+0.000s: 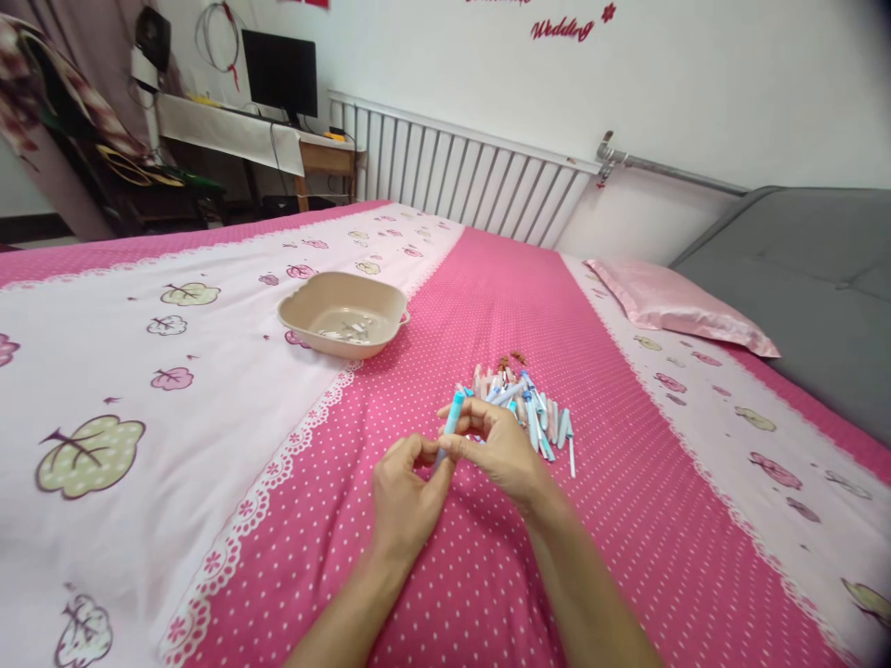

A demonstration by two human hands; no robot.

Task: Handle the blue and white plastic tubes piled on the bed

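Both my hands are together over the pink bedding, on a slim pen (455,414) with a bright blue upper end, held nearly upright. My left hand (409,487) pinches its lower part between thumb and fingers. Higher up, the thumb and fingers of my right hand (499,447) close round the same pen. Just beyond my right hand lies a loose pile of pens and pen parts (533,408) in pale blue, white and pink. Some of the pile is hidden behind that hand. A few small brown pieces (505,363) sit at its far edge.
A beige plastic basin (299,325) stands on the bed to the left, with small white and clear pieces in its bottom. A pink pillow (682,301) lies at the right by the grey headboard (800,269). A desk with a monitor (280,76) and a white radiator (459,167) are behind.
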